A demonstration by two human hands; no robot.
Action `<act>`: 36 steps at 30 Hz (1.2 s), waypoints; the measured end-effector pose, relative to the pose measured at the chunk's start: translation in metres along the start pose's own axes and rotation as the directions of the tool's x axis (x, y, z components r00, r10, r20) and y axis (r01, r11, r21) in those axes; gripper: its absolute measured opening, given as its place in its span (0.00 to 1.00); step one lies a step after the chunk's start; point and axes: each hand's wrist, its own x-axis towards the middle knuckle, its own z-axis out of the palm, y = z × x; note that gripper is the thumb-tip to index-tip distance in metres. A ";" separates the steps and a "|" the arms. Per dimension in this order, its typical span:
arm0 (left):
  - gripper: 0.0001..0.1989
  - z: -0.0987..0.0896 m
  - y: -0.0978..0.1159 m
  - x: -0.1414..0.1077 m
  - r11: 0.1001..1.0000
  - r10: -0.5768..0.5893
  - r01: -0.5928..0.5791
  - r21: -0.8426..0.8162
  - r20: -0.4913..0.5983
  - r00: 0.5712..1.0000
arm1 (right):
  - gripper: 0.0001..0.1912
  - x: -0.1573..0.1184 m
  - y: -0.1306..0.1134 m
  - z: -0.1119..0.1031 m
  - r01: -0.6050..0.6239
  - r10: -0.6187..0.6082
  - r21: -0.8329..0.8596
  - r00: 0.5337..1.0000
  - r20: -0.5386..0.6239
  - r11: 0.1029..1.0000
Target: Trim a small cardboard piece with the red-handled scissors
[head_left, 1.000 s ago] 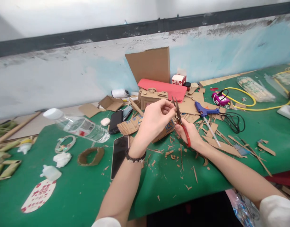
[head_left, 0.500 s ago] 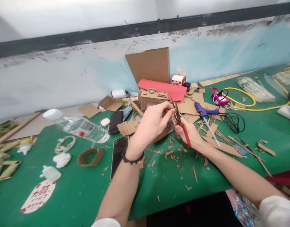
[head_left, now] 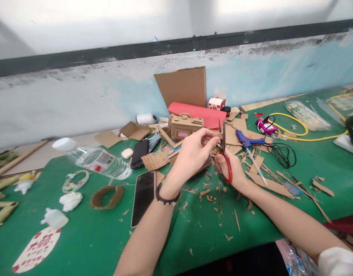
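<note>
Red-handled scissors (head_left: 228, 168) are in my right hand (head_left: 233, 168), their blades pointing up and slightly parted. My left hand (head_left: 195, 149) pinches a small piece of cardboard (head_left: 220, 135) beside the blades. Beneath and behind my hands lie cardboard pieces with blue print (head_left: 156, 158). A camera-shaped cardboard model (head_left: 186, 124) stands just behind, in front of a red sheet (head_left: 197, 114). Cardboard scraps (head_left: 205, 192) are scattered on the green table below my hands.
A blue glue gun (head_left: 249, 141) and cardboard strips lie to the right, with a purple device (head_left: 265, 126) and yellow cable beyond. On the left are a water bottle (head_left: 103, 161), a phone (head_left: 143, 197) and a cardboard ring (head_left: 93, 202). A cardboard sheet (head_left: 183, 86) leans on the wall.
The view has tilted up slightly. My left hand has moved right, closer to the scissors, and the scissors now stand more upright.
</note>
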 end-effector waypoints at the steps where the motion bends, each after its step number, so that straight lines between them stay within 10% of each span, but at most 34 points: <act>1: 0.08 0.001 0.000 0.000 1.000 0.008 -0.008 0.006 0.012 1.000 | 0.26 0.000 0.001 0.001 -0.002 0.002 0.000 1.000 -0.005 1.000; 14: 0.07 -0.028 0.016 -0.007 0.964 0.031 -0.060 0.258 0.116 0.993 | 0.26 0.001 -0.002 -0.003 0.053 -0.038 -0.109 0.990 0.132 0.993; 24: 0.07 0.002 0.007 -0.003 0.970 0.039 -0.041 0.239 0.011 0.999 | 0.26 0.001 -0.003 -0.005 0.019 -0.014 -0.094 0.999 0.052 0.995; 36: 0.07 -0.018 0.009 -0.006 0.925 0.049 -0.086 0.370 0.106 0.993 | 0.27 0.001 -0.001 -0.003 0.047 -0.033 -0.098 0.989 0.145 0.994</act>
